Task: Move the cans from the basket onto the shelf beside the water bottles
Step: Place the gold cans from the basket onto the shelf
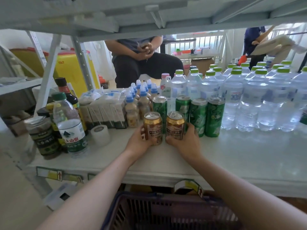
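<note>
Two gold cans (152, 128) (175, 126), upright on shelf (232, 155), one wrapped in each hand, left (138, 141), right (186, 141); green cans (198, 117) just behind, water bottles (249, 100) right.

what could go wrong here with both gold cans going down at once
The left hand and right hand each hold a gold can, left gold can and right gold can, nearly touching. Pushed further back, they may knock the tall green cans right behind. The tape roll and small bottles crowd the left side.
</note>
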